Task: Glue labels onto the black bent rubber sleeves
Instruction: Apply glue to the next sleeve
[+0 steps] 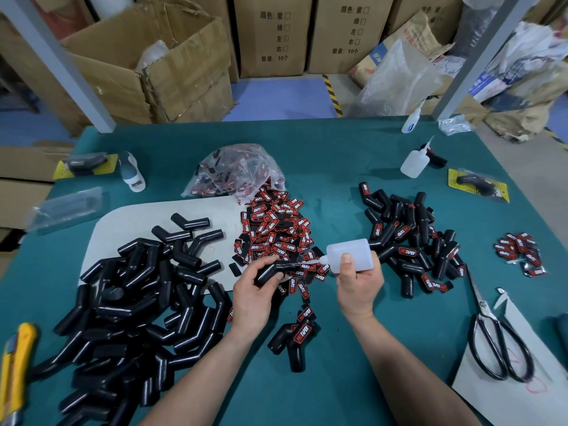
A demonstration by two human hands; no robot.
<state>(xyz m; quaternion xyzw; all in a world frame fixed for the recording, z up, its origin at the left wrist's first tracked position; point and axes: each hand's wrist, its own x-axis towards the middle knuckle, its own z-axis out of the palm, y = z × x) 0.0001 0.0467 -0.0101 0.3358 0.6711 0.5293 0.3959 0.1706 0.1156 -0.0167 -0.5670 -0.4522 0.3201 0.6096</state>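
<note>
Head: glue bottle (355, 249) at sleeve (287, 267)

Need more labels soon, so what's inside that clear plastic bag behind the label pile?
More red-and-black labels show through the bag, spilling from its mouth onto the pile. Crumpled plastic hides how many remain.

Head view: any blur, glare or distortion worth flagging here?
Head view: wide-angle bowing, the table edge curves and the posts lean; centre sharp around the bottle, labels readable; scissors and knife at the edges are smeared; light even, shadows soft, only small highlights on the sleeves.
</note>
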